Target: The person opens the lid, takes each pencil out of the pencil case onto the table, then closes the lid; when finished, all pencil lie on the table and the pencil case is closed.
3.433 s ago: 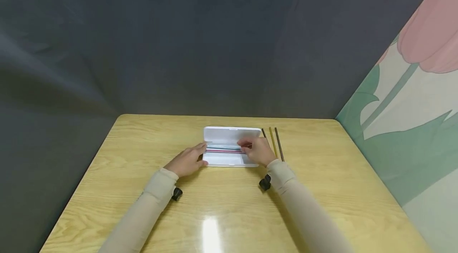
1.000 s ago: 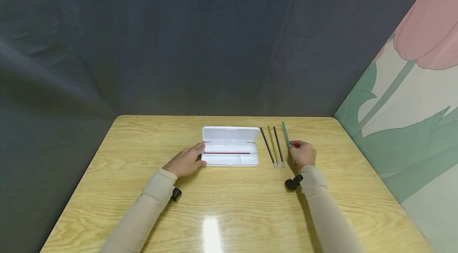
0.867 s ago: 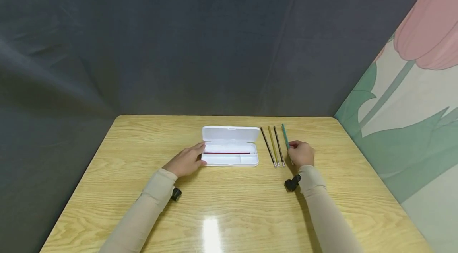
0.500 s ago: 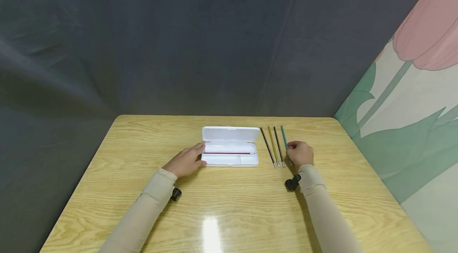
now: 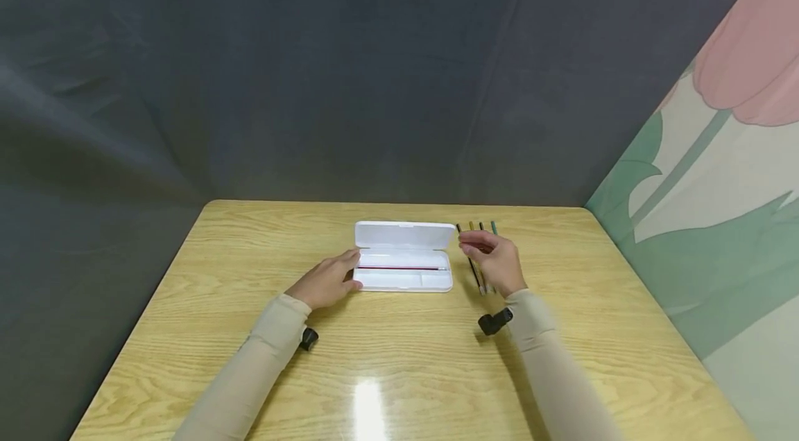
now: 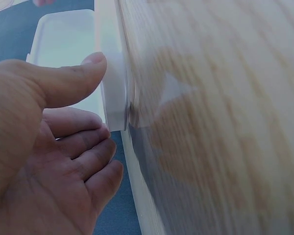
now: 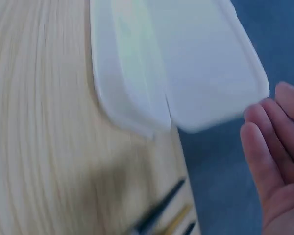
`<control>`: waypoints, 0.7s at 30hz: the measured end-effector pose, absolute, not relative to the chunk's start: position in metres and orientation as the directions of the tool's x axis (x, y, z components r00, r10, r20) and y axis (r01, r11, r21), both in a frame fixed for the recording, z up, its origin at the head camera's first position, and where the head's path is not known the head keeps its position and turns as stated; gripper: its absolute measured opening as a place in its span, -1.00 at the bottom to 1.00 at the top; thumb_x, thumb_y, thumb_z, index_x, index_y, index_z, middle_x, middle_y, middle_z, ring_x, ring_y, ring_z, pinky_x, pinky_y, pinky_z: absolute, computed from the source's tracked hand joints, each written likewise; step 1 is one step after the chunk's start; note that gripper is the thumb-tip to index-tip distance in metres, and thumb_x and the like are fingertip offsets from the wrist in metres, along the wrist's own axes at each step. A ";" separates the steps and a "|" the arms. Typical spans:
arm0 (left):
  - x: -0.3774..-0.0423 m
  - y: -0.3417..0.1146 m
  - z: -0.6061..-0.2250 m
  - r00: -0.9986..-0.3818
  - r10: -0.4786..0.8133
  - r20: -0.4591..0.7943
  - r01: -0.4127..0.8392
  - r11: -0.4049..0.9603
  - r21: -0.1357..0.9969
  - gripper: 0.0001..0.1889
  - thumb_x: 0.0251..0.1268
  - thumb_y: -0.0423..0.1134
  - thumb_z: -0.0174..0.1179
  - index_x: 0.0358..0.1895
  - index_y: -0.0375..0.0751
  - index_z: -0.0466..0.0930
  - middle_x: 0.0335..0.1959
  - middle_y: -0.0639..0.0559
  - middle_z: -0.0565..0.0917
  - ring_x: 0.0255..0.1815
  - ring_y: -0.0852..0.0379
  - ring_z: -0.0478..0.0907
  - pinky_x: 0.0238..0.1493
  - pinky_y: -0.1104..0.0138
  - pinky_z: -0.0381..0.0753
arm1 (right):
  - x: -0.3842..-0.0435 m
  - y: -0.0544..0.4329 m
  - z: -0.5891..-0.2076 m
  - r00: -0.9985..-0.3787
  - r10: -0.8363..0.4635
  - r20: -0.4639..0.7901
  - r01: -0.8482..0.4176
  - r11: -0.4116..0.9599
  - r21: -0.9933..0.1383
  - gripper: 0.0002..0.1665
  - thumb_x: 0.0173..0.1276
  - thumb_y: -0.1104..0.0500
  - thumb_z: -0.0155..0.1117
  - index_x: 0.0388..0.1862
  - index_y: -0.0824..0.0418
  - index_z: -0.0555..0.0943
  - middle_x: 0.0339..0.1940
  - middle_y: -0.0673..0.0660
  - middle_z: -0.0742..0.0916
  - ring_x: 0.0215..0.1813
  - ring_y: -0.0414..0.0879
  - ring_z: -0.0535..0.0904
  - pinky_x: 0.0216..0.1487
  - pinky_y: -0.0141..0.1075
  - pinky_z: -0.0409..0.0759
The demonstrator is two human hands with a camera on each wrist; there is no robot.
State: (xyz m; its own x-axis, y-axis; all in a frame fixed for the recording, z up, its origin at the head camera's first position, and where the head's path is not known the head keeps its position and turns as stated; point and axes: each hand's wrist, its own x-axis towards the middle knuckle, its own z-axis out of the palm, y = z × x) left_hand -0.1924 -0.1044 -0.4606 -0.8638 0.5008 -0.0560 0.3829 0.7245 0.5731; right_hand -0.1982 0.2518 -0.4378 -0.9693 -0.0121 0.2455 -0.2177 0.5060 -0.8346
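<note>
An opened white pencil case point(image 5: 404, 236) lies on the table with its lid raised at the back. Inside it a red pencil point(image 5: 399, 267) runs lengthwise. My left hand point(image 5: 324, 281) holds the case's left end, thumb point(image 6: 73, 81) at the front corner and fingers behind. My right hand point(image 5: 496, 261) hovers over the pencils to the right of the case, fingers slightly bent and nothing in them. In the right wrist view its fingertips appear beside the lid's corner. Beneath the hand lie a black pencil point(image 5: 472, 267), a yellow pencil point(image 5: 471, 225), a dark pencil point(image 5: 481, 226) and a teal pencil point(image 5: 494, 227), partly hidden.
The wooden table point(image 5: 399, 344) ends at a dark curtain point(image 5: 374, 80) behind the case. A flowered wall covering point(image 5: 718, 219) borders it on the right. Each wrist bears a small black camera, the right one point(image 5: 495, 322) hanging low over the tabletop.
The right hand took the teal pencil from the case, laid it right of the other pencils and let go. It has since moved left toward the case. The left hand has stayed put.
</note>
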 end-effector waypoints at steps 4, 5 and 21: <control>-0.194 -0.104 -0.462 -0.865 0.500 -0.049 0.388 0.727 0.566 -0.24 0.50 -0.05 0.18 0.60 -0.25 0.09 0.67 -0.08 0.08 0.67 -0.08 0.10 0.64 0.03 0.24 | -0.201 0.226 -0.438 -0.968 -0.169 0.187 -0.251 0.565 -0.786 -0.79 0.39 0.28 0.38 -0.03 0.19 0.79 -0.09 0.18 0.84 -0.15 -0.22 0.76 -0.15 -0.45 0.74; -0.195 -0.104 -0.463 -0.865 0.499 -0.048 0.389 0.728 0.565 -0.24 0.50 -0.05 0.19 0.60 -0.25 0.09 0.67 -0.08 0.08 0.67 -0.08 0.10 0.64 0.03 0.25 | -0.203 0.220 -0.440 -0.964 -0.198 0.175 -0.260 0.589 -0.765 -0.80 0.38 0.28 0.38 -0.05 0.18 0.79 -0.12 0.15 0.85 -0.16 -0.18 0.77 -0.16 -0.41 0.74; -0.201 -0.105 -0.475 -0.871 0.491 -0.033 0.394 0.737 0.549 -0.24 0.49 0.01 0.18 0.59 -0.24 0.11 0.66 -0.07 0.10 0.66 -0.06 0.13 0.63 0.06 0.26 | -0.242 0.188 -0.470 -0.877 -0.476 0.066 -0.421 0.695 -0.582 -0.71 0.35 0.45 0.27 -0.10 0.17 0.79 -0.17 0.06 0.84 -0.08 -0.12 0.73 -0.01 -0.23 0.76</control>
